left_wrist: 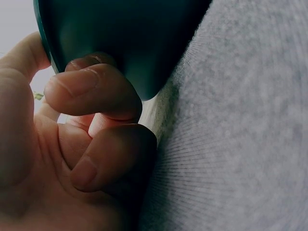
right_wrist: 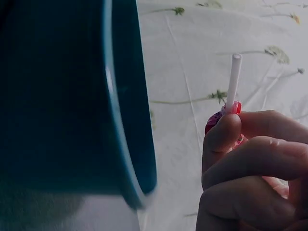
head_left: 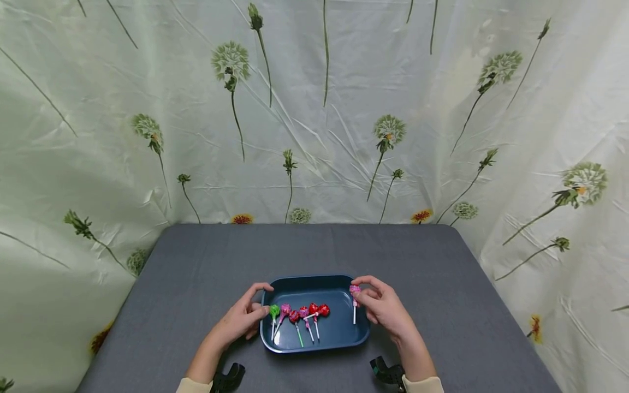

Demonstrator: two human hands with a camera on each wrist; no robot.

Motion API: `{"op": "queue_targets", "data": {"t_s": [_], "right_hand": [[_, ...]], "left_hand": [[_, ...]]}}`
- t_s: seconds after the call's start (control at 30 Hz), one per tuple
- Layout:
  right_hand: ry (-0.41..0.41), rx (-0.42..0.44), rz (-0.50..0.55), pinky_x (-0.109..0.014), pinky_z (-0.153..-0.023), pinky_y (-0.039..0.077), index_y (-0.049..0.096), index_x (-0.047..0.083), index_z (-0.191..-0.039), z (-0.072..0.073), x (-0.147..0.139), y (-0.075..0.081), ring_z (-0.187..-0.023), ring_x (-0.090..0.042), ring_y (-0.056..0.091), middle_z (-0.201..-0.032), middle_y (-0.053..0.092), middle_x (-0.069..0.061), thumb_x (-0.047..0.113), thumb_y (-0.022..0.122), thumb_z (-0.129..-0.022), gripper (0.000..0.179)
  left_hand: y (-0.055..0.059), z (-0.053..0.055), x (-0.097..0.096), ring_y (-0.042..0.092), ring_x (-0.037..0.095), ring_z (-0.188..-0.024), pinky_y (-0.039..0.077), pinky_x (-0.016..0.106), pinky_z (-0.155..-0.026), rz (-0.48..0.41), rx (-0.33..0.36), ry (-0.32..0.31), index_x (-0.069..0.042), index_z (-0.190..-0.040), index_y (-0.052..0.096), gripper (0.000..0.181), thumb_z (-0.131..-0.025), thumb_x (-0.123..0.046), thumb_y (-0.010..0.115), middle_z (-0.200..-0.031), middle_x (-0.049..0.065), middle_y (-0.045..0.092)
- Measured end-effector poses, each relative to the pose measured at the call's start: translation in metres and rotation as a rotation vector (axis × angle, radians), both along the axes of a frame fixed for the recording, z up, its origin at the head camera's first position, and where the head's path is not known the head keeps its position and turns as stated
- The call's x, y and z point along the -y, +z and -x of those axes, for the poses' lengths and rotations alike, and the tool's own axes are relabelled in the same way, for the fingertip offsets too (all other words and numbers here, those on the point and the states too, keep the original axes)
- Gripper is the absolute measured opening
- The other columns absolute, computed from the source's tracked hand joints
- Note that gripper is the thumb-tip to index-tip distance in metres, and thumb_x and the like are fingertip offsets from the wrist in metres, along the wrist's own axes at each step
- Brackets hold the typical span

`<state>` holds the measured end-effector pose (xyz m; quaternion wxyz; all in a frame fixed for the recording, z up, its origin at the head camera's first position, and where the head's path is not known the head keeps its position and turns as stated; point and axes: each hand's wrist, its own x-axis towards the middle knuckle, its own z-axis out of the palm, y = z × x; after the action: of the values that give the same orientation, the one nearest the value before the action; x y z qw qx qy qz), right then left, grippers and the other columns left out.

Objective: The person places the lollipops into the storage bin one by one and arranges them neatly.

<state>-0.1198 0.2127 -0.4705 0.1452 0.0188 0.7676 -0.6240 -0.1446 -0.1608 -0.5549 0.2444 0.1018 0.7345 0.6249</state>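
A dark blue rectangular tray (head_left: 339,327) lies on the table. My left hand (head_left: 238,319) grips its left wall, the thumb over the rim and other fingers curled against the outside, as the left wrist view shows. Above the tray's right end, my right hand (head_left: 388,311) pinches a pink-wrapped lollipop (head_left: 355,314) near its head; the white stick (right_wrist: 234,79) points out free. Inside the tray, toward the left and middle, lie a green lollipop (head_left: 274,311), a pink lollipop (head_left: 285,309) and several red or pink ones (head_left: 313,309), heads toward the far side.
Grey cloth covers the table (head_left: 196,273). A pale curtain (head_left: 334,136) with dandelion prints hangs behind and at both sides. Dark wrist mounts (head_left: 230,376) sit below both hands.
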Motion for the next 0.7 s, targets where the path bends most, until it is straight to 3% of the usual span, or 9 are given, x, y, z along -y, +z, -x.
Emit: {"op": "queue_targets", "data": {"t_s": [0.37, 0.7], "right_hand": [[0.111, -0.008, -0.004, -0.021, -0.049, 0.037, 0.059, 0.001, -0.133, -0.002, 0.031, -0.005, -0.050, -0.009, 0.041, -0.082, 0.064, -0.003, 0.024, 0.070, -0.103, 0.039], [0.230, -0.007, -0.096, -0.020, -0.049, 0.038, 0.064, 0.004, -0.125, 0.001, 0.046, -0.020, -0.047, -0.009, 0.041, -0.076, 0.064, -0.009, 0.015, 0.067, -0.103, 0.025]], "left_hand": [[0.000, -0.001, 0.000, 0.047, 0.013, -0.051, 0.044, 0.024, -0.050, 0.010, -0.009, -0.009, -0.016, -0.153, 0.034, 0.055, -0.106, -0.025, 0.062, -0.069, 0.000, 0.053], [0.000, -0.001, 0.000, 0.047, 0.012, -0.050, 0.043, 0.023, -0.049, 0.003, -0.007, -0.004, -0.016, -0.152, 0.035, 0.054, -0.106, -0.024, 0.062, -0.067, -0.001, 0.052]]}}
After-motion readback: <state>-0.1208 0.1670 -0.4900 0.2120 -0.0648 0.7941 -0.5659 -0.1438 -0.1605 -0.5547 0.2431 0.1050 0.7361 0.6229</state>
